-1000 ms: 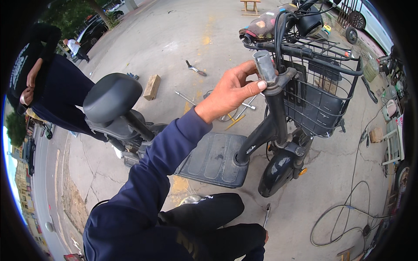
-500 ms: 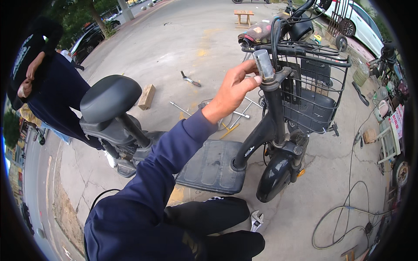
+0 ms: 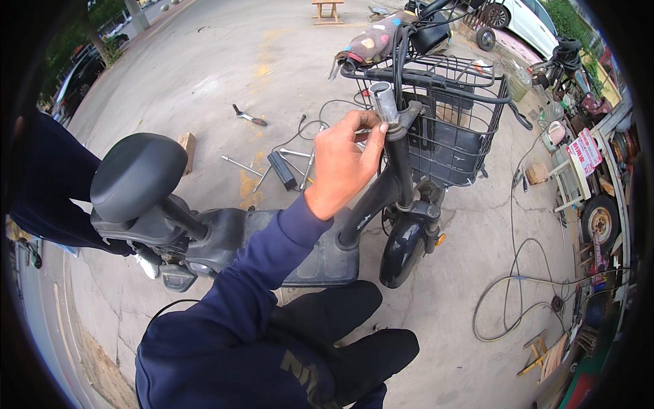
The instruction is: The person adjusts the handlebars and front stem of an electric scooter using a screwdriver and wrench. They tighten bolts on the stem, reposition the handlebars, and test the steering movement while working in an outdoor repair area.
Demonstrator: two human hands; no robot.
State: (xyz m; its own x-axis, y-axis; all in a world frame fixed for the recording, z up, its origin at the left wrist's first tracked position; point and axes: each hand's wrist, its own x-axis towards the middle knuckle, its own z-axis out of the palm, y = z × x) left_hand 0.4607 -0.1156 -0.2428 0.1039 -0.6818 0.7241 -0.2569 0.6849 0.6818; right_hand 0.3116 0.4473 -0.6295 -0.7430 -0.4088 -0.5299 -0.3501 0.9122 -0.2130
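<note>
A black electric scooter stands side-on before me, its handlebar off the steering column [image 3: 403, 167]. A grey metal tube [image 3: 385, 103] sticks up at the column's top. My left hand [image 3: 346, 158] is closed around the tube's lower part, thumb on the near side, the other fingers partly hidden behind it. The loose handlebar, with a spotted cloth cover [image 3: 375, 42] on its grip, rests across the wire basket [image 3: 470, 146] with cables hanging from it. My right hand is out of sight. Below are the black front fender [image 3: 402, 253] and the footboard [image 3: 320, 266].
On the ground beyond lie a cross wrench [image 3: 300, 162], a black box with a cord [image 3: 281, 170], a dark-handled tool [image 3: 249, 116] and a wood block [image 3: 187, 151]. Another person [image 3: 51, 184] stands left behind the saddle [image 3: 138, 176]. A cable [image 3: 477, 307] coils at right.
My view has turned, shifting the scene leftward and up. My left hand stays at the tube, gripping its lower part. The adjustable wrench by my knees is no longer seen. The person is less visible.
</note>
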